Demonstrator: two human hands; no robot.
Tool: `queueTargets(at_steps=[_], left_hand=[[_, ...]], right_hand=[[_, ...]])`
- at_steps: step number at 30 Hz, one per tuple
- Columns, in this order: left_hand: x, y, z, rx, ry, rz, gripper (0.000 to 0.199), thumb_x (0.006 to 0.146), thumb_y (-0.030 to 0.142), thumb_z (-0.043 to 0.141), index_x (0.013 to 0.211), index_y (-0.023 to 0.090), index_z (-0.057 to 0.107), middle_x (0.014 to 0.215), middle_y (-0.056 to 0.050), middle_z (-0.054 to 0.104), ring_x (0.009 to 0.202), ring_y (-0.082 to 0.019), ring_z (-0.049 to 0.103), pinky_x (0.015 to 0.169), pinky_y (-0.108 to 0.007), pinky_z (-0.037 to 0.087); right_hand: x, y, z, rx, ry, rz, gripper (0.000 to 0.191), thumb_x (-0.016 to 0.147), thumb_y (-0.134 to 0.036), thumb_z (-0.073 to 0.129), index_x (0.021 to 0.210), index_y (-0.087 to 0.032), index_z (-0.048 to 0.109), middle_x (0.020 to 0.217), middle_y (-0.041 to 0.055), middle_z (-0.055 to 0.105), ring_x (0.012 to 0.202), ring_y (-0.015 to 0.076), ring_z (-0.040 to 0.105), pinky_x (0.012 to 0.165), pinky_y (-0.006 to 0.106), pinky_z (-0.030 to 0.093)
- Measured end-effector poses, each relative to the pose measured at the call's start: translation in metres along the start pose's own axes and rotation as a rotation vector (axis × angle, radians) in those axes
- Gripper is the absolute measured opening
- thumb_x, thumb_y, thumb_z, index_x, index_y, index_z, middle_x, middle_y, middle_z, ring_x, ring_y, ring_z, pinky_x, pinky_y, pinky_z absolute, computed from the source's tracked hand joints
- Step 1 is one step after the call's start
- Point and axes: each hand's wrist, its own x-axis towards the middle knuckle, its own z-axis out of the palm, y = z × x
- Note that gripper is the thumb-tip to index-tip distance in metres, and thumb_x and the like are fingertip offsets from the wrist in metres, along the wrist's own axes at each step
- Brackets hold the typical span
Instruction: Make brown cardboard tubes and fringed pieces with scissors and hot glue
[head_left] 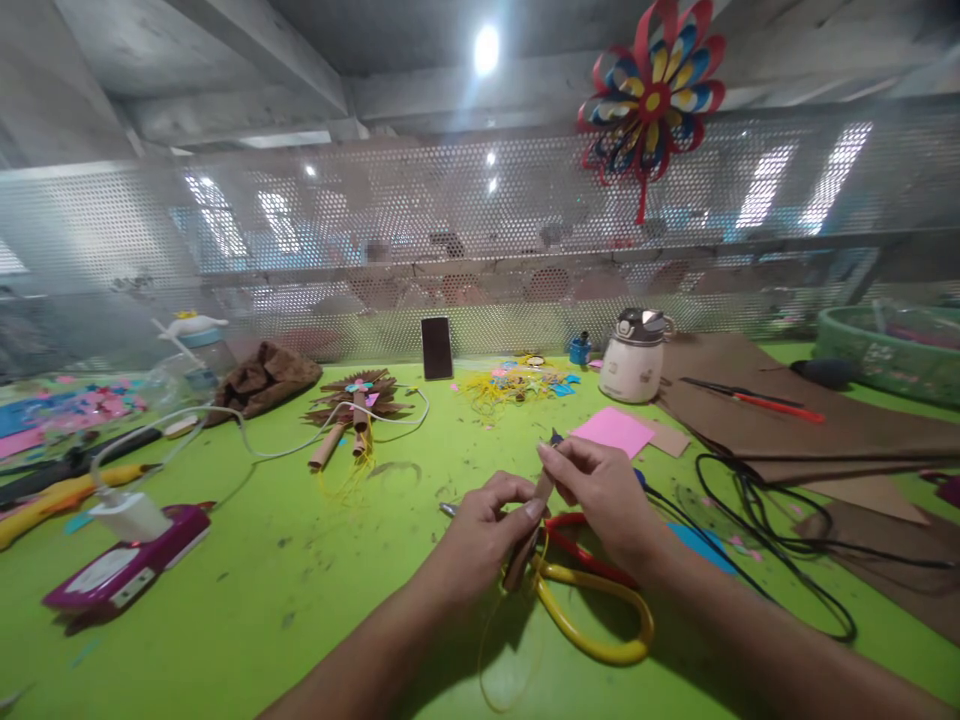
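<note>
Near the middle of the green table [255, 560], both of my hands are closed on a small rolled piece of brown paper [515, 573]. My left hand [491, 525] grips its lower part from the left. With thumb and forefinger, my right hand [600, 490] pinches the upper end, where a narrow brown flap [544, 486] shows between the hands. Thin yellow string [484, 660] hangs from the roll. Below and behind my right hand lies a tool with one yellow handle [600, 650] and one red handle [581, 552]; my hands partly hide it.
Finished-looking brown paper tubes with fringes [360, 410] lie back left. A phone [436, 348] leans upright at the back, beside yellow scraps [502, 385]. Right of them are a white bottle [631, 365], pink paper [613, 432], brown sheets [810, 400] and black cable [750, 510]. A purple power strip [180, 530] sits left.
</note>
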Motion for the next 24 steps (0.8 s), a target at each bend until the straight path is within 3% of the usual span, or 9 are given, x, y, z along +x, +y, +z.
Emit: queueTargets(at_steps=[3, 6, 10, 15, 19, 24], left_hand=[[0.0, 0.0, 0.0, 0.076, 0.012, 0.041, 0.019, 0.076, 0.035, 0.064, 0.071, 0.017, 0.067, 0.082, -0.007, 0.059, 0.08, -0.019, 0.053, 0.073, -0.03, 0.04], [0.001, 0.001, 0.001, 0.082, 0.007, -0.003, 0.016, 0.076, 0.032, 0.062, 0.071, 0.017, 0.067, 0.081, -0.007, 0.059, 0.079, -0.019, 0.053, 0.074, -0.031, 0.039], [0.0, 0.004, 0.003, -0.009, -0.003, -0.101, 0.018, 0.075, 0.034, 0.064, 0.078, 0.017, 0.068, 0.076, -0.005, 0.06, 0.07, -0.017, 0.051, 0.067, -0.029, 0.038], [0.0, 0.005, 0.0, -0.113, -0.004, -0.084, 0.018, 0.071, 0.034, 0.071, 0.073, 0.015, 0.07, 0.079, -0.006, 0.062, 0.072, -0.016, 0.053, 0.07, -0.028, 0.039], [0.001, 0.008, -0.006, -0.331, 0.015, -0.141, 0.023, 0.072, 0.034, 0.071, 0.084, 0.015, 0.072, 0.083, -0.009, 0.065, 0.076, -0.018, 0.057, 0.072, -0.029, 0.042], [0.004, 0.009, -0.01, -0.44, 0.083, -0.086, 0.021, 0.073, 0.034, 0.07, 0.084, 0.016, 0.072, 0.086, -0.008, 0.067, 0.079, -0.017, 0.059, 0.075, -0.028, 0.043]], right_hand=[[0.0, 0.005, -0.001, -0.004, 0.015, -0.002, 0.038, 0.078, -0.046, 0.061, 0.054, -0.018, 0.051, 0.047, -0.0059, 0.04, 0.048, 0.0093, 0.032, 0.046, 0.024, 0.026], [-0.002, 0.003, -0.002, 0.025, 0.011, 0.005, 0.038, 0.077, -0.045, 0.062, 0.053, -0.018, 0.05, 0.046, -0.0065, 0.038, 0.046, 0.009, 0.03, 0.045, 0.024, 0.024], [-0.004, -0.006, -0.002, 0.029, -0.017, 0.008, 0.037, 0.078, -0.044, 0.061, 0.053, -0.017, 0.052, 0.045, -0.0055, 0.043, 0.045, 0.0091, 0.034, 0.046, 0.025, 0.026], [-0.001, -0.01, 0.001, 0.045, -0.031, 0.039, 0.05, 0.085, -0.054, 0.049, 0.05, -0.017, 0.05, 0.046, -0.0035, 0.043, 0.046, 0.0099, 0.038, 0.048, 0.025, 0.029], [-0.003, -0.006, 0.003, 0.151, -0.049, 0.127, 0.053, 0.084, -0.062, 0.043, 0.063, -0.016, 0.059, 0.054, 0.0001, 0.052, 0.051, 0.012, 0.046, 0.051, 0.026, 0.036], [-0.012, -0.009, 0.009, 0.027, -0.201, 0.072, 0.044, 0.084, -0.055, 0.05, 0.071, -0.014, 0.06, 0.07, 0.0039, 0.058, 0.067, 0.0156, 0.053, 0.06, 0.027, 0.042]])
